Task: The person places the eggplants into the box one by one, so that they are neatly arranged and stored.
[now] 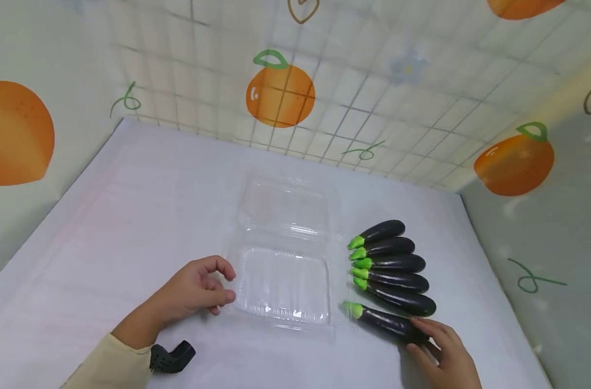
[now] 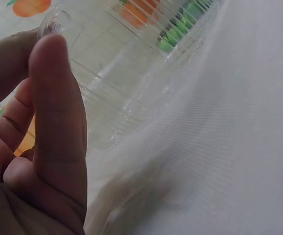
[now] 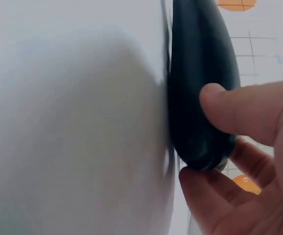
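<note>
An open clear plastic clamshell container [image 1: 283, 283] lies flat, its lid half [image 1: 286, 205] folded back on the far side. My left hand [image 1: 200, 286] is at the container's left edge; in the left wrist view, thumb and forefinger pinch its clear rim [image 2: 53, 24]. On the right, my right hand [image 1: 448, 354] grips the rounded end of the nearest eggplant [image 1: 383, 322], a glossy dark one with a green cap pointing toward the container. The right wrist view shows the thumb on one side of this eggplant [image 3: 195, 73] and fingers at its end.
Several more small eggplants [image 1: 393, 263] lie fanned in a row beyond the held one, green caps toward the container. A black perforated object [image 1: 173, 357] is by the left sleeve. The white table [image 1: 179, 189] meets a curtain printed with oranges [image 1: 281, 96].
</note>
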Demonstrator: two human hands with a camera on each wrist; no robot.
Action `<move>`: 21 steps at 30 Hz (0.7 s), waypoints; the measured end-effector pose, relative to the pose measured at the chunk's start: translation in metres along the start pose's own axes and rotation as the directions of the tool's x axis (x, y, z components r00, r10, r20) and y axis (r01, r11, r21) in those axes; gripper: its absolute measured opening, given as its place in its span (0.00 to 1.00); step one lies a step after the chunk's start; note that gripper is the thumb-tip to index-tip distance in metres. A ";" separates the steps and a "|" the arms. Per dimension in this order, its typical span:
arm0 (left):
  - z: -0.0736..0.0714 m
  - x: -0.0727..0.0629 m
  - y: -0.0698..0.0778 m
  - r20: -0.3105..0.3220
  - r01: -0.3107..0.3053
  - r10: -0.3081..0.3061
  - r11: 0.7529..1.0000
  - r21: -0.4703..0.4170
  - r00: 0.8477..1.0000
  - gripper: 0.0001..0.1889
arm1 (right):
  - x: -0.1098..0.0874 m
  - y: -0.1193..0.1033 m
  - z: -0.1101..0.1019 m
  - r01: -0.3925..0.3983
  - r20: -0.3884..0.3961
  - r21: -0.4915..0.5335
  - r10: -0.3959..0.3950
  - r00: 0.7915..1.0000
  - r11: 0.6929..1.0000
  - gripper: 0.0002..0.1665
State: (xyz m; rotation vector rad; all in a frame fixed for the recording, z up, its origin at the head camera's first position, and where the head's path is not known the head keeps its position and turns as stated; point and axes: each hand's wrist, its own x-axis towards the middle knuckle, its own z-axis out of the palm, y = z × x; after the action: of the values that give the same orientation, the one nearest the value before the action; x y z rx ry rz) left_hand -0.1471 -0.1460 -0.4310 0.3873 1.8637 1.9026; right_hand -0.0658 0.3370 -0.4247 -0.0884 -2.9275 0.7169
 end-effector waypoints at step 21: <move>-0.010 0.000 0.001 -0.100 0.097 -0.093 0.995 0.038 0.991 0.22 | 0.013 -0.061 -0.002 -0.008 -0.289 0.213 0.071 0.955 0.977 0.29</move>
State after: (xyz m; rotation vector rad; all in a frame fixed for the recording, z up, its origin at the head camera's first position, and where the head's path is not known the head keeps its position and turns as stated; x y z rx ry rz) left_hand -0.1518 -0.1548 -0.4303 0.2182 1.9518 1.8514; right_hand -0.0798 0.2847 -0.3927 -0.2144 -2.5582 0.9264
